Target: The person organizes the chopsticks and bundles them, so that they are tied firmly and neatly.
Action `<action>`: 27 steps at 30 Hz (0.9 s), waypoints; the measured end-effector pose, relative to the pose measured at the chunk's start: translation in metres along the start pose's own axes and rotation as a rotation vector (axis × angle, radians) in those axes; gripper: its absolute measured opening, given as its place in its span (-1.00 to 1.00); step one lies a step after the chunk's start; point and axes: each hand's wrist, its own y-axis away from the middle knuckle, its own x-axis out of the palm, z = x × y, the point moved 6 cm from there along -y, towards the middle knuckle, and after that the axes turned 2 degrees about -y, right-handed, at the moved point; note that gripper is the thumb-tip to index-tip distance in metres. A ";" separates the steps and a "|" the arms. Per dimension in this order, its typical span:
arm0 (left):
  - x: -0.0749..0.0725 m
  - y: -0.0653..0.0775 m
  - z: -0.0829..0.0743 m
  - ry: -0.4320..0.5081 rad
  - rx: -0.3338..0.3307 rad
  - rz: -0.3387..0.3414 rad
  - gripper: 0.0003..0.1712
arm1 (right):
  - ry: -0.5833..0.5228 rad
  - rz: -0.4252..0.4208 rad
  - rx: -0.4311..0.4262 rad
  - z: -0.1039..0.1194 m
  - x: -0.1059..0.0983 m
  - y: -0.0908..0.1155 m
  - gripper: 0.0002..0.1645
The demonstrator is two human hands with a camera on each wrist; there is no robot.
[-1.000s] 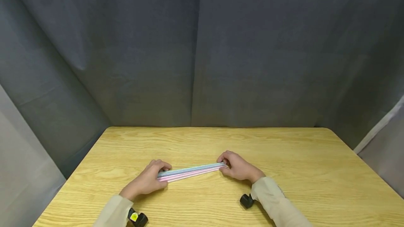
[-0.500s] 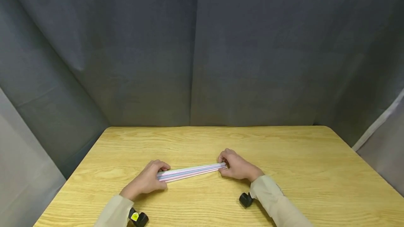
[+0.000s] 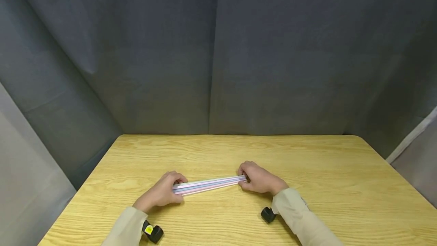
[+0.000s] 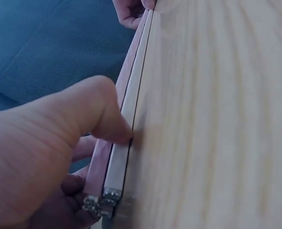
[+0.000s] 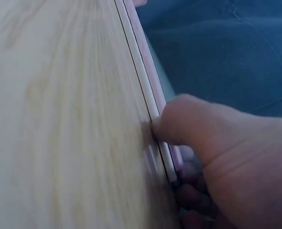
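A bundle of long, thin pastel sticks spans the gap between both hands, low over the table and slightly higher in view at its right end. White, lilac, blue and pink show side by side. My left hand grips the left end, thumb on the near side and fingers on the far side. At the right end, my right hand pinches the sticks the same way. Up close in the left wrist view, a pink and a white stick lie beside the thumb, with rough greyish tips. The right wrist view shows the other stick ends partly hidden by fingers.
A wood-grain table lies under both hands. Dark grey curtain hangs behind its far edge and along the sides. Black wrist cameras sit under beige sleeves.
The sticks' visible colour order has changed: blue lay along the far side and now runs in the middle, with pale sticks behind it. Both hands keep nearly the same places.
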 end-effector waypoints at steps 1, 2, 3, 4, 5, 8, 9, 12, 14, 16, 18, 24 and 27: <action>0.000 0.000 0.000 -0.001 -0.003 0.001 -0.51 | 0.006 0.006 0.002 0.001 0.000 0.000 -0.85; 0.000 0.001 0.001 -0.003 -0.005 0.002 -0.51 | 0.009 0.010 0.000 0.001 0.000 0.000 -0.86; 0.000 0.001 0.001 -0.005 -0.010 0.005 -0.51 | 0.010 0.013 0.002 0.001 0.000 -0.001 -0.86; 0.000 0.001 0.001 -0.007 -0.014 0.008 -0.52 | 0.013 0.016 0.001 0.002 0.001 -0.001 -0.86; 0.000 0.002 0.001 -0.012 -0.018 0.009 -0.52 | 0.014 0.018 -0.002 0.002 0.001 -0.001 -0.86; 0.000 0.003 0.000 -0.025 -0.025 0.011 -0.57 | 0.019 0.019 -0.005 0.003 0.002 -0.002 -0.86; 0.000 0.003 0.000 -0.027 -0.024 0.011 -0.59 | 0.023 0.022 0.000 0.003 0.003 -0.003 -0.85; -0.001 0.002 -0.001 -0.023 -0.022 0.006 -0.65 | 0.038 0.024 0.010 0.002 0.003 -0.003 -0.84; -0.001 0.002 -0.002 -0.017 -0.026 0.007 -0.67 | 0.048 0.028 0.018 0.001 0.003 -0.003 -0.82; -0.001 0.002 -0.003 -0.019 -0.029 0.010 -0.67 | 0.060 0.031 0.022 0.002 0.003 -0.003 -0.81; 0.000 0.002 -0.004 -0.032 -0.029 0.016 -0.67 | 0.071 0.035 0.026 0.003 0.002 -0.003 -0.80; 0.002 0.003 -0.008 -0.054 -0.023 0.026 -0.62 | 0.134 0.040 0.036 0.007 0.002 -0.003 -0.79; 0.005 0.003 -0.007 -0.052 -0.034 0.039 -0.62 | 0.139 0.045 0.035 0.009 0.003 -0.002 -0.78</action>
